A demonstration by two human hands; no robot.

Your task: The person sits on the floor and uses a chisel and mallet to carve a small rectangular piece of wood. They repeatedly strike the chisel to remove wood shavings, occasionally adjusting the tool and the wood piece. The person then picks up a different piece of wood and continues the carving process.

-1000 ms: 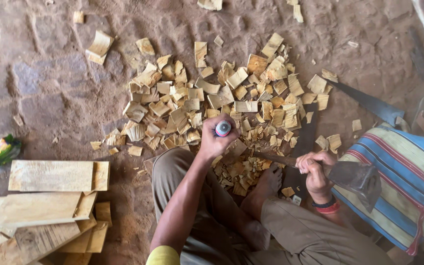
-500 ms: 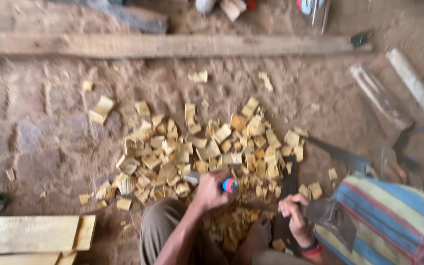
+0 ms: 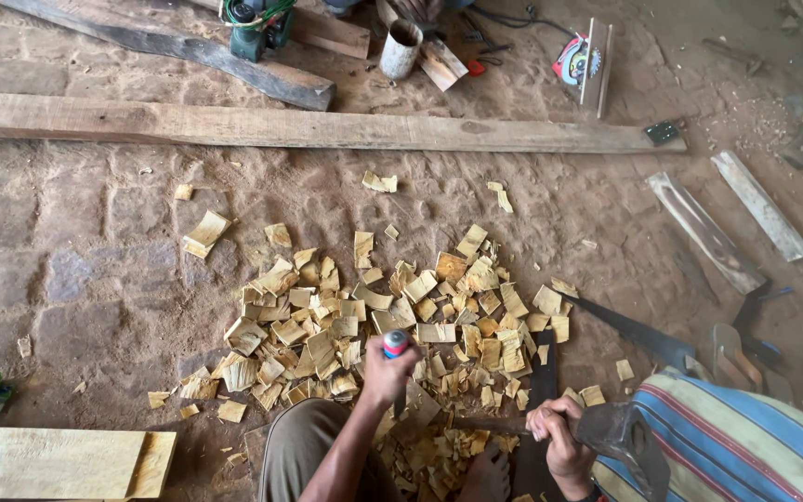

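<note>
My left hand [image 3: 383,379] grips a chisel with a red and blue handle top [image 3: 395,343], held upright over a pile of pale wood chips [image 3: 374,325] on the dirt floor. My right hand [image 3: 558,432] is closed around the wooden handle of a hammer-like tool, whose dark metal head [image 3: 623,435] sits just to its right. My bare foot [image 3: 487,474] rests among the chips between the two hands. The chisel's blade is hidden behind my hand and the chips.
A long plank [image 3: 327,130] lies across the floor beyond the chips. A handsaw [image 3: 638,332] lies at the right, beside a striped cloth [image 3: 736,446]. Cut boards [image 3: 58,462] sit at lower left. A green power tool [image 3: 257,23], a metal can [image 3: 400,48] and a circular saw [image 3: 583,60] stand at the back.
The view has tilted up, so the far plank and tools now show and my hands sit lower in frame. Both hands keep hold of their tools.
</note>
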